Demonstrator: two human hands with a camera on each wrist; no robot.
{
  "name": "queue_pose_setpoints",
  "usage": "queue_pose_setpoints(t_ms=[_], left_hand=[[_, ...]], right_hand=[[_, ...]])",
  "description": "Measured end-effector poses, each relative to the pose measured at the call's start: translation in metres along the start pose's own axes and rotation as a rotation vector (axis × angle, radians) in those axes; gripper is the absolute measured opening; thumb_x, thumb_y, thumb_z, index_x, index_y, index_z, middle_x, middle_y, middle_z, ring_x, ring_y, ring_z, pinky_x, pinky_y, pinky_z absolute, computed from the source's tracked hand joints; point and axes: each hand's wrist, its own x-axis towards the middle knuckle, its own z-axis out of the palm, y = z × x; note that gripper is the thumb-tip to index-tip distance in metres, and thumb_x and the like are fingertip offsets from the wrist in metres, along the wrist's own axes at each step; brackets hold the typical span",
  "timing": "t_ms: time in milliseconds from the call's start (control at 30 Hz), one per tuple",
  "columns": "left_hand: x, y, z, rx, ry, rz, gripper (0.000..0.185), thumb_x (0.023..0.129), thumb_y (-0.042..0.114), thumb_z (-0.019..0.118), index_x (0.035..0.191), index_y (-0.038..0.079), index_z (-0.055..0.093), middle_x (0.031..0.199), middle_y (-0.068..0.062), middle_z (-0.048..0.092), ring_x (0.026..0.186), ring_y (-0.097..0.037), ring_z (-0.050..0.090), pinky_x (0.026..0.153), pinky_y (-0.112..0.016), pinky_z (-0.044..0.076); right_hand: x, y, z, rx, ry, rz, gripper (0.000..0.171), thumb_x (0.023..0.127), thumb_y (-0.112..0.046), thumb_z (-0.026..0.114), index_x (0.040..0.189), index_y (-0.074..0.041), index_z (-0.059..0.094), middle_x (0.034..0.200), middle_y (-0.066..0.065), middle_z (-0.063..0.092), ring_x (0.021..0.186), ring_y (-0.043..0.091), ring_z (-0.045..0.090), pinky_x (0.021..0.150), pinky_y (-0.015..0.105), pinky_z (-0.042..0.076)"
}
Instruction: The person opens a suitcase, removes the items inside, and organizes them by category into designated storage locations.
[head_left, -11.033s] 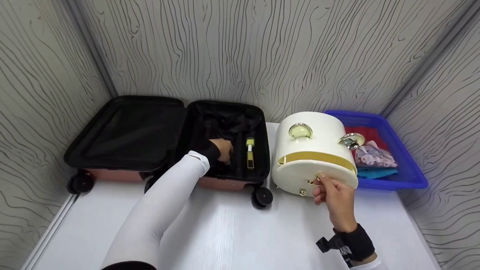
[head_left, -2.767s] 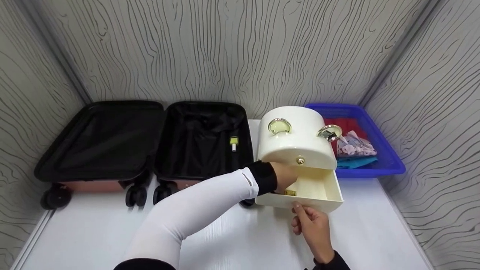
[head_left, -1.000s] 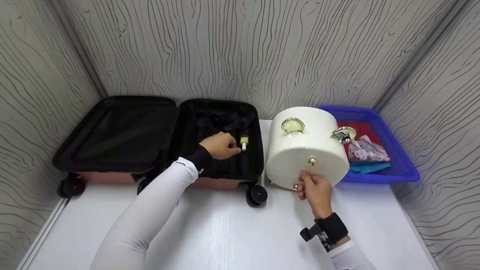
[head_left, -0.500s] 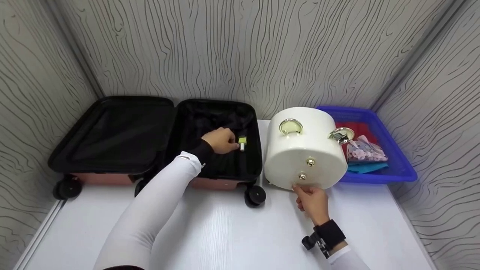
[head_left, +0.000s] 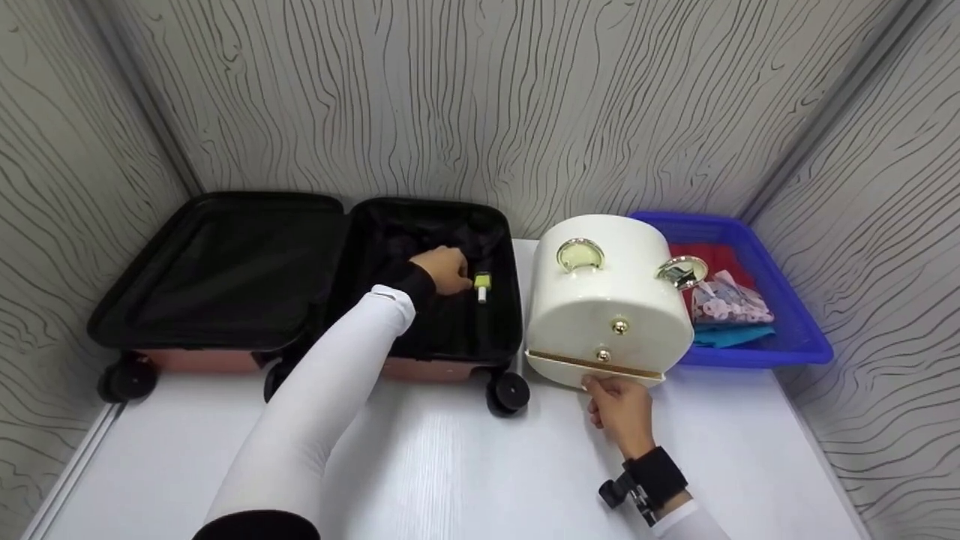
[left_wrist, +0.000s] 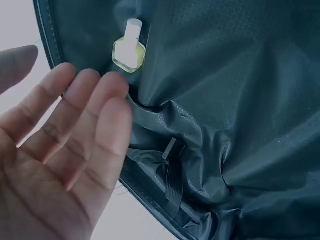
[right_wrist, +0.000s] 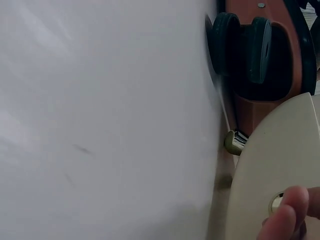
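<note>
The front half of the surface (head_left: 465,465) is bare, so a hand can slide freely there. Along the back edge things stand close together: the open suitcase (head_left: 300,277) fills the back left, the cream box (head_left: 607,300) stands just beside it, and the blue basket (head_left: 795,322) sits in the back right corner. Only a thin gap runs between suitcase and box. A suitcase wheel (head_left: 508,391) sticks out in front, near the box's bottom drawer (head_left: 592,365). Walls close off the left, back and right.

A long white sleeve (head_left: 300,427) with a black cuff (head_left: 417,286) covers the arm at the lower left. A black wrist strap (head_left: 651,480) with a small clip sits at the lower right.
</note>
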Motion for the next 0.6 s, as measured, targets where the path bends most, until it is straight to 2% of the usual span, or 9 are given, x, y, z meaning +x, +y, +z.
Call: queue_pose_setpoints(t_ms=[100, 133, 233, 333, 367, 400, 433, 567, 600], left_hand=[[0.012, -0.004, 0.004, 0.009, -0.011, -0.006, 0.026, 0.1, 0.024, 0.069, 0.079, 0.008, 0.068, 0.066, 0.002, 0.052, 0.059, -0.015, 0.044, 0.061, -0.032, 0.041], [0.032, -0.021, 0.018, 0.001, -0.005, 0.008, 0.031, 0.099, 0.027, 0.069, 0.073, 0.012, 0.063, 0.062, 0.005, 0.047, 0.056, -0.013, 0.041, 0.058, -0.032, 0.038], [0.073, -0.046, 0.046, 0.033, 0.003, 0.035, 0.035, 0.093, 0.031, 0.071, 0.064, 0.019, 0.056, 0.057, 0.007, 0.045, 0.053, -0.014, 0.04, 0.056, -0.036, 0.04], [0.108, -0.062, 0.072, 0.073, 0.004, 0.049, 0.025, 0.091, 0.033, 0.073, 0.071, 0.019, 0.067, 0.067, 0.004, 0.062, 0.063, -0.018, 0.054, 0.065, -0.042, 0.051], [0.096, -0.044, 0.065, 0.112, -0.013, 0.027, 0.019, 0.091, 0.03, 0.071, 0.078, 0.016, 0.072, 0.076, 0.0, 0.069, 0.07, -0.022, 0.06, 0.072, -0.045, 0.055], [0.099, -0.043, 0.069, 0.129, 0.003, 0.043, 0.018, 0.09, 0.03, 0.069, 0.081, 0.015, 0.074, 0.08, -0.002, 0.073, 0.072, -0.023, 0.063, 0.074, -0.047, 0.056], [0.094, -0.034, 0.066, 0.145, -0.012, 0.037, 0.019, 0.092, 0.03, 0.07, 0.089, 0.013, 0.078, 0.09, -0.004, 0.077, 0.08, -0.024, 0.068, 0.081, -0.047, 0.058], [0.061, 0.001, 0.047, 0.166, -0.033, 0.062, 0.023, 0.093, 0.022, 0.066, 0.104, 0.007, 0.079, 0.108, -0.012, 0.081, 0.097, -0.028, 0.074, 0.09, -0.046, 0.059], [0.059, 0.005, 0.045, 0.149, -0.049, 0.073, 0.023, 0.094, 0.021, 0.067, 0.107, 0.008, 0.08, 0.112, -0.012, 0.081, 0.101, -0.028, 0.075, 0.093, -0.045, 0.059]], right_hand=[[-0.011, 0.002, -0.002, -0.001, -0.01, 0.017, 0.028, 0.099, -0.015, 0.079, 0.089, 0.011, 0.078, 0.053, 0.0, 0.063, 0.042, 0.009, 0.058, 0.043, 0.023, 0.05], [-0.015, 0.002, -0.003, -0.001, -0.015, 0.025, 0.027, 0.099, -0.015, 0.079, 0.089, 0.01, 0.079, 0.054, 0.0, 0.064, 0.043, 0.009, 0.058, 0.043, 0.023, 0.05], [-0.029, 0.005, -0.008, -0.006, -0.024, 0.049, 0.027, 0.099, -0.016, 0.081, 0.088, 0.009, 0.079, 0.055, 0.002, 0.064, 0.043, 0.01, 0.059, 0.044, 0.023, 0.051], [-0.044, 0.009, -0.014, -0.014, -0.023, 0.071, 0.027, 0.098, -0.015, 0.081, 0.086, 0.009, 0.077, 0.056, 0.003, 0.065, 0.044, 0.011, 0.059, 0.044, 0.024, 0.052], [-0.049, 0.01, -0.017, -0.02, -0.019, 0.079, 0.028, 0.098, -0.015, 0.081, 0.085, 0.009, 0.077, 0.056, 0.003, 0.065, 0.044, 0.011, 0.059, 0.045, 0.024, 0.052], [-0.054, 0.011, -0.019, -0.025, -0.015, 0.089, 0.027, 0.098, -0.015, 0.081, 0.085, 0.008, 0.077, 0.057, 0.004, 0.065, 0.045, 0.011, 0.06, 0.045, 0.024, 0.052], [-0.059, 0.012, -0.021, -0.032, -0.013, 0.097, 0.027, 0.098, -0.015, 0.081, 0.085, 0.008, 0.077, 0.057, 0.004, 0.066, 0.045, 0.011, 0.06, 0.045, 0.024, 0.052], [-0.076, 0.014, -0.028, -0.067, -0.008, 0.122, 0.026, 0.099, -0.015, 0.079, 0.084, 0.006, 0.076, 0.058, 0.003, 0.066, 0.046, 0.011, 0.06, 0.045, 0.023, 0.05], [-0.08, 0.014, -0.029, -0.07, -0.007, 0.124, 0.026, 0.099, -0.014, 0.079, 0.084, 0.006, 0.076, 0.057, 0.003, 0.065, 0.046, 0.011, 0.059, 0.045, 0.022, 0.048]])
